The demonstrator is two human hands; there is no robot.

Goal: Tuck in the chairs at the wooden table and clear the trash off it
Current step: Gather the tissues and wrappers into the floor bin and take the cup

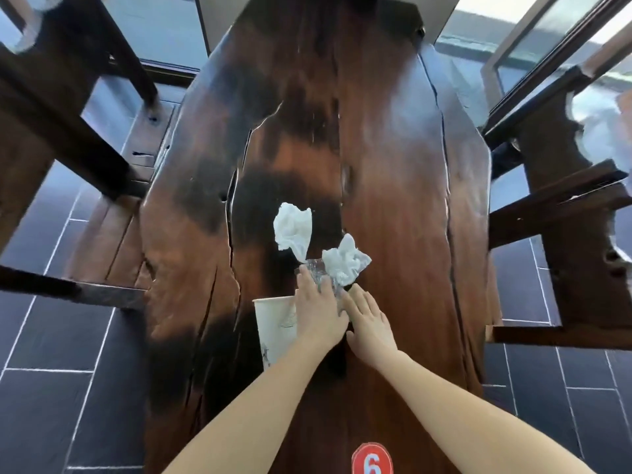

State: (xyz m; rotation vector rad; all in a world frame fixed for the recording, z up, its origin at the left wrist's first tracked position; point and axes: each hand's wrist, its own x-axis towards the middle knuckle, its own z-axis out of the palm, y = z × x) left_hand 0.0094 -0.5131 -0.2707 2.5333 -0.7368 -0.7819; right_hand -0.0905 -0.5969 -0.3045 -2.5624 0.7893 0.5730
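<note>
A long dark wooden table (393, 186) runs away from me. Near its middle lie a crumpled white tissue (293, 230) and a second white tissue (345, 258). Between them sits a crumpled clear plastic piece (316, 268). A white paper cup (275, 328) stands just left of my wrist. My left hand (316, 311) reaches over the clear plastic with straight fingers touching it. My right hand (367, 318) lies flat beside it, fingers straight, tips just below the second tissue.
A dark wooden chair (58, 138) stands off the table's left side, and another wooden chair (561, 206) off the right side. Dark floor tiles (51, 388) surround the table. A red sticker with the number 6 (372, 460) marks the near table end.
</note>
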